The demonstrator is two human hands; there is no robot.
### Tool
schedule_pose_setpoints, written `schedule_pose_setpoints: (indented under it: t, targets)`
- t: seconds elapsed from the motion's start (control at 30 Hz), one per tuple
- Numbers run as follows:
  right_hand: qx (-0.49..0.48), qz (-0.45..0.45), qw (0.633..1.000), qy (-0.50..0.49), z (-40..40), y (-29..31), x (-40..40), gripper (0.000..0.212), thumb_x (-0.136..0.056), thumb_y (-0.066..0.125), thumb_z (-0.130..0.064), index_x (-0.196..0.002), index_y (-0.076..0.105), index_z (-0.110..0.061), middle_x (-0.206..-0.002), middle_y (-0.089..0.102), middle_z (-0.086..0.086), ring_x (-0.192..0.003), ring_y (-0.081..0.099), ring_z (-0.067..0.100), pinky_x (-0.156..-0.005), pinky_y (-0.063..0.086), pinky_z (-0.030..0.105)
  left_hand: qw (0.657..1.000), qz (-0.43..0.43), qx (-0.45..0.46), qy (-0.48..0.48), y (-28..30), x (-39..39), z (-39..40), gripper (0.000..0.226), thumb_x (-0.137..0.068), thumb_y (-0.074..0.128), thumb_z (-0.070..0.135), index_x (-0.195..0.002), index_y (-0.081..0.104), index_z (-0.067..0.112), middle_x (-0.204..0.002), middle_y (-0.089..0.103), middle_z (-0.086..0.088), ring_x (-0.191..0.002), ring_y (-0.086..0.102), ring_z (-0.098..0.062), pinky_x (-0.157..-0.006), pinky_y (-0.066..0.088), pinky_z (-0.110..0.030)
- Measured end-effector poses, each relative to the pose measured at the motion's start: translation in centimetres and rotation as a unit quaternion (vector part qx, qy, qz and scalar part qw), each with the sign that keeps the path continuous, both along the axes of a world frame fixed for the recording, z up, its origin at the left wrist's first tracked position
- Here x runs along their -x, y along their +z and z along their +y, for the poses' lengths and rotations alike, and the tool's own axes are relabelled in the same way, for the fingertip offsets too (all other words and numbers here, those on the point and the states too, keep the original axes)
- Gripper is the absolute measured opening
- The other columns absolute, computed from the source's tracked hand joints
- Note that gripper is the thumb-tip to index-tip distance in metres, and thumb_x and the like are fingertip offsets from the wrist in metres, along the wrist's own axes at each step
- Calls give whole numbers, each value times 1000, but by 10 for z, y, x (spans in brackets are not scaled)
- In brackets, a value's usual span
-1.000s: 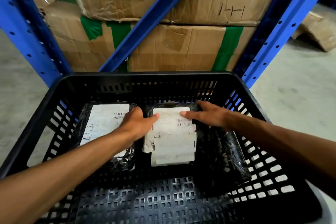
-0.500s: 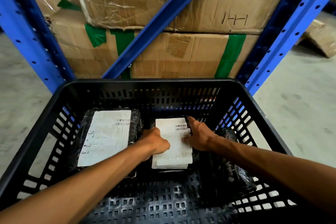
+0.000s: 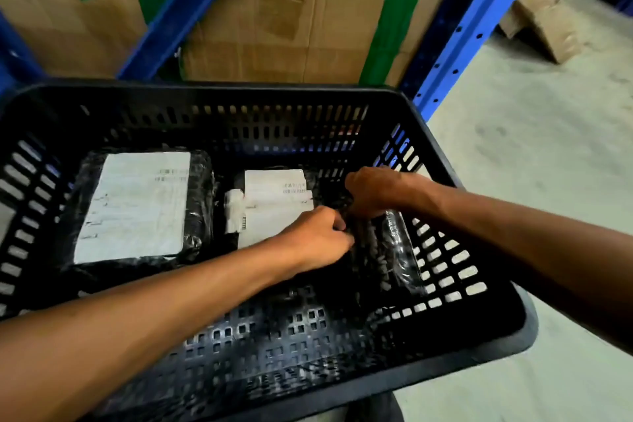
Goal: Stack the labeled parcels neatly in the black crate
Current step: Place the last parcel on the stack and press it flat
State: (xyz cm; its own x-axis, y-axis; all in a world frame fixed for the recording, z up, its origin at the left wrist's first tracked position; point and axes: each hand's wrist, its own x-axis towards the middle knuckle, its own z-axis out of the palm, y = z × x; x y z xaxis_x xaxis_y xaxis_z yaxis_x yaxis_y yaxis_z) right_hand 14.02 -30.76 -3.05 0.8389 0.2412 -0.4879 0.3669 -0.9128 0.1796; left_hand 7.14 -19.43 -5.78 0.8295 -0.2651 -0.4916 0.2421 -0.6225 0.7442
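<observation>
The fingers of the left hand (image 3: 313,238) and right hand (image 3: 373,192) are curled and clamped on a crinkled, glossy black plastic-wrapped parcel (image 3: 387,257) at centre right of the frame, against the slotted right wall of the black crate (image 3: 222,96). Just left lies a parcel with a white barcoded label (image 3: 274,202), and further left a larger flat rectangular labelled parcel (image 3: 137,205). Behind, at the top, green-taped cardboard cartons (image 3: 274,27) sit in blue perforated steel racking (image 3: 472,20).
</observation>
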Motion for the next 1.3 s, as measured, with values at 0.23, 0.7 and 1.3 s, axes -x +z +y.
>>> schedule_pose_setpoints:
  t: [0.23, 0.7, 1.3]
  targets:
    - [18, 65, 998, -15, 5, 10, 16, 29, -85, 61, -22, -105, 68, -1, -107, 70, 14, -85, 66, 24, -38, 40, 16, 953, 218, 207, 32, -14, 23, -20, 17, -68, 65, 22, -83, 56, 20, -104, 59, -5, -99, 58, -23, -90, 45, -34]
    - [-328, 38, 936, -125, 12, 76, -36, 67, -83, 30, -73, -70, 64, -16, -66, 64, 4, -45, 58, 14, -49, 48, 22, 983, -89, 149, 66, 60, -31, 75, 54, -35, 72, 14, -89, 67, 14, -76, 75, -1, -71, 70, -16, -60, 56, -26]
    - [-534, 164, 815, -154, -12, 60, -27, 63, -56, 74, -58, -95, 72, -8, -91, 79, 6, -81, 76, 21, -74, 61, 33, 976, -42, 132, 169, 57, -44, 137, 57, -62, 75, 53, -110, 63, 26, -118, 66, -1, -112, 60, -20, -99, 47, -48]
